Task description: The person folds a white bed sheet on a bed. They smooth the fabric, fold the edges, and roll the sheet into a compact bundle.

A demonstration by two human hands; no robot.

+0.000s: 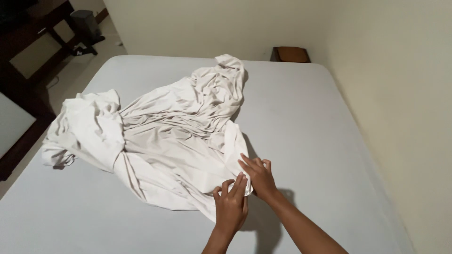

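- Pale walls meet at a corner behind a bare grey mattress (pixel 301 117); a dark wooden frame (pixel 28 37) and a small brown box (pixel 291 54) sit beyond its edges.
- Head view: a crumpled white sheet (pixel 169 136) lies on the mattress, left of centre, with one bunched mass (pixel 87 127) at the left and a gathered corner (pixel 230 70) pointing toward the far wall.
- Its long axis appears to run diagonally, from the near edge by the hands up to that far corner; a second lobe spreads out to the left.
- Left hand (pixel 230 207) is partly curled, fingers bent over the sheet's near hem, seemingly pinching it.
- Right hand (pixel 259 176) lies flatter, fingers spread over the same hem, just beside the left and touching it; whether it grips cloth underneath I cannot tell.
- Judgement: the work in hand looks like finding and sorting the hem at this corner. It would go best with both hands kept on the seam itself, cloth fed along between the fingers rather than tugged, so the bunched part does not twist further.
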